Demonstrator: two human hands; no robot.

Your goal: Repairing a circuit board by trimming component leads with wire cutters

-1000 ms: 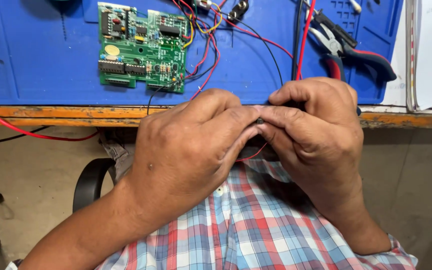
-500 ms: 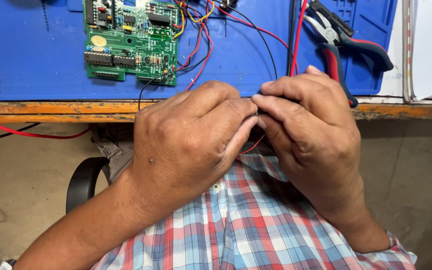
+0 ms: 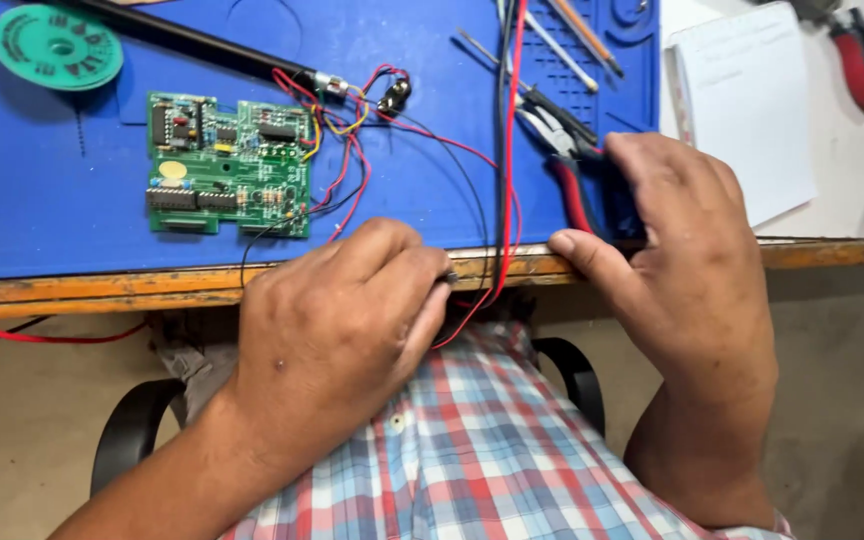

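Left hand grip: my left hand is curled shut at the bench edge, thumb and forefinger pinching the small dark end of a thin wire; I cannot tell exactly what that end is.
Right hand grip: my right hand lies over the red and black handled pliers, fingers draped on the handles, thumb along the bench edge. The grip is loose and not yet closed around them.
Wire location: the thin red and black wires run from the green rectangular circuit board across the blue rubber work mat and drop over the worn orange wooden bench edge to my left fingertips.
Board location: the board lies flat on the mat, well apart from both hands.
Holding technique: I keep the pinch close to the wire end so that it cannot twist, and leave slack toward the board so that the solder joints take no pull.
Tool technique: I judge that the pliers need a full wrap on both handles before lifting, jaws pointing away from the hanging leads.
Hazard: the long red lead crosses the plier handles; snagging it could drag the board.
Surroundings: a green round flat spool lies at the mat's far left, a white paper pad to the right.
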